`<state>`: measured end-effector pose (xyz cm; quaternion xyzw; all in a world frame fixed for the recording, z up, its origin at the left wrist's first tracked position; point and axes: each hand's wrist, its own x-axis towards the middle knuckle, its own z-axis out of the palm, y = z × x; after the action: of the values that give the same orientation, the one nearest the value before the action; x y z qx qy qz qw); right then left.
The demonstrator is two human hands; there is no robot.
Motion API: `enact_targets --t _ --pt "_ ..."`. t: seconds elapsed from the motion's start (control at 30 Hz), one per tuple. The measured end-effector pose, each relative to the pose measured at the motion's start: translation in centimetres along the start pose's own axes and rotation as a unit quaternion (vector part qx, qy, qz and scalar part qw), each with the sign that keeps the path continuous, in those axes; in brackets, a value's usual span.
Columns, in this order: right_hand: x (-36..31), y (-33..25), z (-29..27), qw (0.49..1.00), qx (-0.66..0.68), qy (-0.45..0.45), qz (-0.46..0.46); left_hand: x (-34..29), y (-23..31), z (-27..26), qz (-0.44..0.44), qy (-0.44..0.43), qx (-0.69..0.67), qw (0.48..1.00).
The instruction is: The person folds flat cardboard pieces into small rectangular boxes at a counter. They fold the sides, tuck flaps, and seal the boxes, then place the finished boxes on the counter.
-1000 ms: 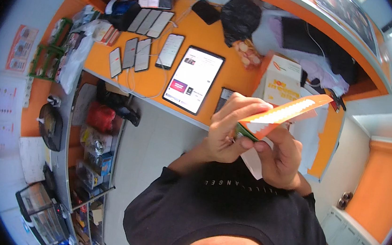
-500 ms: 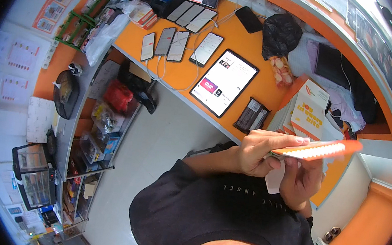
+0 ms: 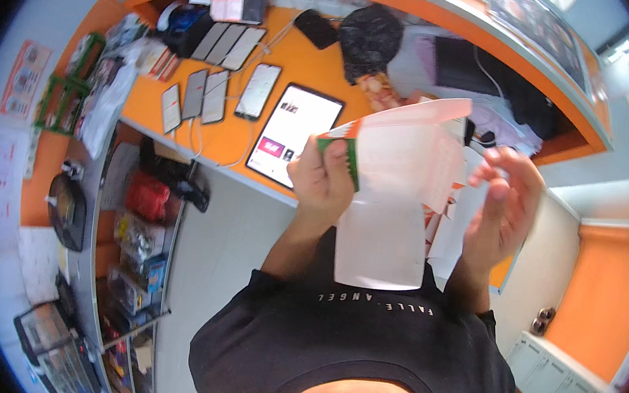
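Observation:
My left hand [image 3: 325,182] grips an unfolded cardboard food box [image 3: 385,237] by its left side, with the thumb over a green and orange outer panel. The box's plain white inside faces up, and one flap stands up at the far end. To the right of the box, my right hand [image 3: 509,208] is raised and apart from it, fingers loosely bent and spread, slightly smeared by motion. Behind the box, more orange and white printed cardboard [image 3: 434,217] is partly hidden. A tablet [image 3: 294,134] with a lit screen lies on the orange desk just beyond my left hand.
Several phones [image 3: 257,91] with charging cables lie on the orange desk [image 3: 145,104]. Farther back are a black plastic bag [image 3: 369,41] and a dark phone [image 3: 316,29]. A shelf unit [image 3: 101,252] with bags and boxes stands at the left, low white cabinets [image 3: 549,374] at the right.
The flat carton held in both hands is now opened out, its white inside showing. My right hand has let go and moved off to the right. The view has shifted right.

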<state>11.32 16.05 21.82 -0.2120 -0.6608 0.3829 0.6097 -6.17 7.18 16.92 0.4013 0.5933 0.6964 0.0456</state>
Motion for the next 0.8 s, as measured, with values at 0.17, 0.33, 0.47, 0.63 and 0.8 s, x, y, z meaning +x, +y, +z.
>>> enact_targets --t 0.17,0.33,0.47,0.63,0.8 --pt "0.9 1.6 0.5 0.876 0.303 -0.157 0.341 0.3 -0.7 1.9 0.003 0.042 -0.078 0.996" --pt "-0.1 3.1 0.6 0.924 0.066 -0.311 0.215 -0.3 -0.9 1.9 -0.007 0.023 -0.089 0.996" --pt "-0.1 2.3 1.9 0.948 -0.069 -0.272 0.15 -0.9 -1.2 1.2 0.002 -0.008 -0.086 0.996" --pt "-0.3 1.0 2.6 0.974 -0.103 -0.182 0.088 -0.5 -1.3 2.2 0.055 0.052 -0.011 0.997" --pt "0.1 0.6 1.8 0.973 -0.165 -0.159 0.027 0.3 -0.9 2.3 0.033 0.061 0.024 0.997"
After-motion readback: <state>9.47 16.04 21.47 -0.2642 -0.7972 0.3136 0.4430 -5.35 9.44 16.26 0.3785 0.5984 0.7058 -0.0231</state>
